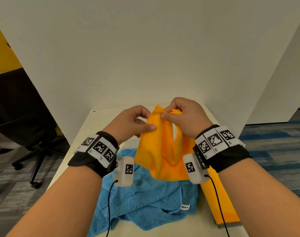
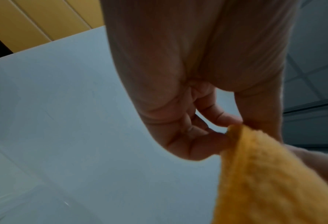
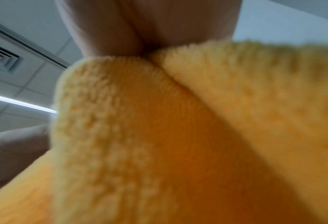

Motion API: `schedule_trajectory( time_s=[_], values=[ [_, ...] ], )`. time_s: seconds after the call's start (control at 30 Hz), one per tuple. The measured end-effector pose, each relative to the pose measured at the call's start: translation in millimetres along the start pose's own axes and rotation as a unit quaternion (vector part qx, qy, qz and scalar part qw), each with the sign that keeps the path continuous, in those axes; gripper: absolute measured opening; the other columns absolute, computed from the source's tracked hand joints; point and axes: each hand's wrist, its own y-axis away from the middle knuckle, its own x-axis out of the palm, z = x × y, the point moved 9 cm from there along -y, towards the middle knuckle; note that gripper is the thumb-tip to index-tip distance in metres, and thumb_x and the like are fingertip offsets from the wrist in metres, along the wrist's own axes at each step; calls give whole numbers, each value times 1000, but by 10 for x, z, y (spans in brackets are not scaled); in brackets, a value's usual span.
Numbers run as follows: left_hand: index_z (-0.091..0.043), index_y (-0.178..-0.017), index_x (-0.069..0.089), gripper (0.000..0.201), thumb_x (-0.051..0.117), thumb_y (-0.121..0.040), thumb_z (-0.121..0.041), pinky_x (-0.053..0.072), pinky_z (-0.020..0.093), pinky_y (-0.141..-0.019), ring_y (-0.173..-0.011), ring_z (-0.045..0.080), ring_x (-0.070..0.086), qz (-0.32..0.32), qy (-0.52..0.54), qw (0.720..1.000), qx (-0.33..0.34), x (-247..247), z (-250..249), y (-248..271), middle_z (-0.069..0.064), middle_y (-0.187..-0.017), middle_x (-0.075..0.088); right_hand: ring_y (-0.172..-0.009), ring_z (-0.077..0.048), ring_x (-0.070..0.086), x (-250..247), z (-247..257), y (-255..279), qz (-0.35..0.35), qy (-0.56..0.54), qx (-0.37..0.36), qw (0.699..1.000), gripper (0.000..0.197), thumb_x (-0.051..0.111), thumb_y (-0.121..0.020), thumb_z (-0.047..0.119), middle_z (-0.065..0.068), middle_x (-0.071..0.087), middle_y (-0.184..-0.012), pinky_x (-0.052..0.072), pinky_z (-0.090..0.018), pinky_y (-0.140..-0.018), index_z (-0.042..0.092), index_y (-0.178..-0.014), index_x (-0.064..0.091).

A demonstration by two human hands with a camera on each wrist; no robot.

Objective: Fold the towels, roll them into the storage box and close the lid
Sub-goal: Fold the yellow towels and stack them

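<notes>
Head cam down on table; 2 wrist cams close, upward, shared orange towel.

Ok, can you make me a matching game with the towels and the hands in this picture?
Things:
1. orange towel
2. blue towel
3. left hand
4. office chair

States:
A. lies crumpled on the table
B. stands on the floor to the left
C. held up in the air
D. pinches the orange towel's edge

Pairs: 1-C, 2-A, 3-D, 4-B
</notes>
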Motion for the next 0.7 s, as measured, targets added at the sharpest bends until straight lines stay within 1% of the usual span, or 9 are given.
schedule_trajectory(
  time_s=[0.1,0.2,0.23,0.27,0.33,0.37,0.43,0.57,0.7],
  values=[
    [-22,-97,65,15,71,-85,-17,42,13,-58,-57,-4,54,82,-77,993,-27,188,131,15,-24,-69,65,-70,-2,51,-145,-9,-27,-57,7,3,998,18,75,-79,22,11,57,-73,39,-16,-62,27,-71,60],
    [-33,-92,66,5,67,-87,-32,38,3,-63,-63,-13,55,169,-157,970,-70,375,279,75,-29,-73,64,-66,-2,49,-205,-4,-39,-77,13,6,997,16,75,-79,24,10,55,-70,38,-19,-60,24,-72,61],
    [-34,-91,67,11,65,-85,-44,41,7,-71,-68,-12,56,192,-193,958,-86,406,352,91,-27,-79,63,-66,-2,49,-227,-1,-39,-82,18,5,996,16,75,-79,25,10,54,-70,38,-19,-60,25,-72,60],
    [-31,-93,70,29,62,-82,-57,43,16,-78,-73,-8,56,212,-234,944,-98,414,440,107,-22,-86,63,-66,-2,49,-258,-4,-42,-89,25,5,996,17,74,-80,26,10,54,-70,38,-19,-60,26,-72,60],
    [-21,-103,70,52,54,-82,-66,42,27,-85,-83,8,57,222,-312,915,-127,348,595,115,-1,-98,65,-67,-3,49,-356,-33,-50,-109,38,8,993,18,74,-80,27,10,54,-72,38,-19,-61,28,-71,59],
    [-19,-107,69,52,53,-85,-63,41,27,-84,-89,14,58,208,-339,907,-136,276,640,105,6,-104,66,-67,-2,49,-415,-63,-51,-120,48,12,992,17,73,-81,27,10,54,-72,37,-18,-60,28,-72,58],
    [-16,-105,67,48,51,-89,-58,42,28,-81,-88,18,58,150,-359,910,-143,82,632,70,9,-101,66,-67,-2,48,-519,-148,-49,-137,73,23,988,15,72,-82,27,8,54,-73,35,-16,-58,25,-74,59],
    [-13,-77,66,44,52,-91,-52,42,27,-67,-68,15,52,-26,-306,944,-119,-392,444,10,4,-76,62,-68,-3,47,-564,-309,-19,-145,102,44,983,13,69,-85,28,7,54,-74,33,-16,-57,21,-80,61],
    [-11,-83,72,32,68,-84,-43,40,26,-62,-65,14,51,-74,-270,954,-110,-556,401,31,8,-78,64,-69,-3,49,-532,-337,-12,-153,100,45,982,12,69,-86,29,5,57,-77,36,-17,-59,22,-80,61]
  ],
)
